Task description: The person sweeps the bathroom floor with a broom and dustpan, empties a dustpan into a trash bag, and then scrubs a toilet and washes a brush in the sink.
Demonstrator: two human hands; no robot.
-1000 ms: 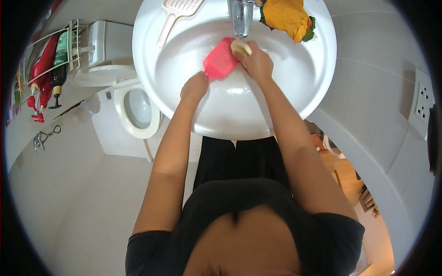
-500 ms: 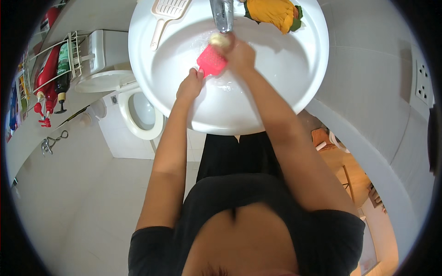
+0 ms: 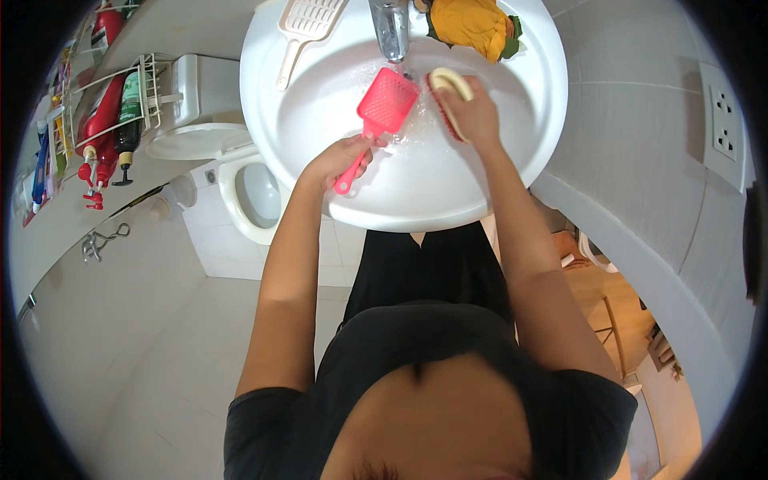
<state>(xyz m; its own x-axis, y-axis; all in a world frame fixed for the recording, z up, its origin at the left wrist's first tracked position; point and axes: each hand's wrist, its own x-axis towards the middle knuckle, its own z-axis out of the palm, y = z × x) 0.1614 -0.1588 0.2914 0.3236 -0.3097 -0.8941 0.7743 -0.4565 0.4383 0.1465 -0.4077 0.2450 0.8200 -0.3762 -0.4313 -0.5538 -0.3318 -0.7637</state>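
My left hand (image 3: 346, 160) is closed round the handle of a pink slotted litter scoop (image 3: 387, 100). The scoop's head sits below the chrome faucet (image 3: 390, 32), where water splashes over it. To its right, my right hand (image 3: 478, 116) grips a cream-backed scrub brush (image 3: 450, 82) with red bristles. Those bristles face left toward the scoop, with a gap between the two. Both hands are over the white sink basin (image 3: 416, 196).
On the sink's back left rim lies a white slotted scoop (image 3: 310, 20). A yellow cloth item with green edges (image 3: 472, 28) rests at the back right. Left are a toilet (image 3: 254, 196) and a wire rack (image 3: 152, 88) with bottles; a wall outlet (image 3: 725, 124) is on the right.
The brush has moved right, off the pink scoop. My left hand now holds the scoop lower on its handle, and the scoop has turned more upright with its handle showing.
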